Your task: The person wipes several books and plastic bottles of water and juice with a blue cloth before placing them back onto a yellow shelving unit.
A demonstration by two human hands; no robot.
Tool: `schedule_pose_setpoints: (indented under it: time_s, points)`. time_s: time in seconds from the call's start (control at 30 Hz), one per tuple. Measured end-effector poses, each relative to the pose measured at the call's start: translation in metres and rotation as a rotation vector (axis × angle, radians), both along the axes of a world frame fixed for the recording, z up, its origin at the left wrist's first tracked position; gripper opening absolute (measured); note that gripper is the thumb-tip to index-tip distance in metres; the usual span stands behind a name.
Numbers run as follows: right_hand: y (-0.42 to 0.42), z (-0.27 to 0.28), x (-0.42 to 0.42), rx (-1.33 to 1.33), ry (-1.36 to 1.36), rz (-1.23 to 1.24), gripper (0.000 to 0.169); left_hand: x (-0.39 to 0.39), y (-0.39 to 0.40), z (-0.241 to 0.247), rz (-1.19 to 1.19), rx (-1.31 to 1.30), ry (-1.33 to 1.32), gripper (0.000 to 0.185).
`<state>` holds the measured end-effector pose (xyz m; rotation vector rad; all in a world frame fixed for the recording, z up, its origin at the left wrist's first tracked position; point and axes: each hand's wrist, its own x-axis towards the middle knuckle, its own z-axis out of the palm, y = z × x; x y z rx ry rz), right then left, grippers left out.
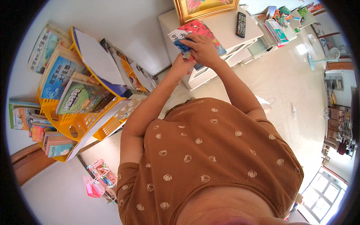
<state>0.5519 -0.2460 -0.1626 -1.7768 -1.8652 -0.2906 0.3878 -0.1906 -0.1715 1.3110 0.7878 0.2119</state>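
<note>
A colourful picture book [201,27] with a red and blue illustrated cover is held tilted just above the front part of a white cabinet [225,24]. My left hand [182,66] grips the book at its near lower edge, the thumb on the cover side. Across the front cover lies my right hand [204,50], its fingers bent over the picture and holding the book. Both hands meet close together at that near edge. The book's back and part of its cover are hidden.
A black remote control [241,24] and a gold-framed picture [206,9] are on the cabinet. To the left stands a yellow book rack [76,132] filled with several books. Stacked books [277,32] lie further right, and a pale blue fan [312,61] stands beyond.
</note>
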Motion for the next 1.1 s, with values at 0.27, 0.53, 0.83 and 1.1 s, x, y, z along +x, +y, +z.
schedule_pose_setpoints:
  time_s: [0.27,0.53,0.83,1.1]
  points:
    - [0.045,0.008,0.057,-0.044,-0.009,-0.176,0.05,0.029,0.002,-0.036,0.184,-0.069,-0.12,0.04]
    - [-0.023,0.017,0.03,-0.096,0.071,0.168,0.046,0.023,-0.005,-0.034,0.307,-0.142,-0.163,0.041]
    - [-0.021,0.016,0.104,-0.089,0.003,-0.072,0.049,0.026,-0.008,-0.028,0.372,-0.215,-0.128,0.043]
    - [-0.01,0.015,0.045,-0.088,-0.078,0.11,0.042,0.058,0.01,-0.026,0.65,-0.228,-0.281,0.041]
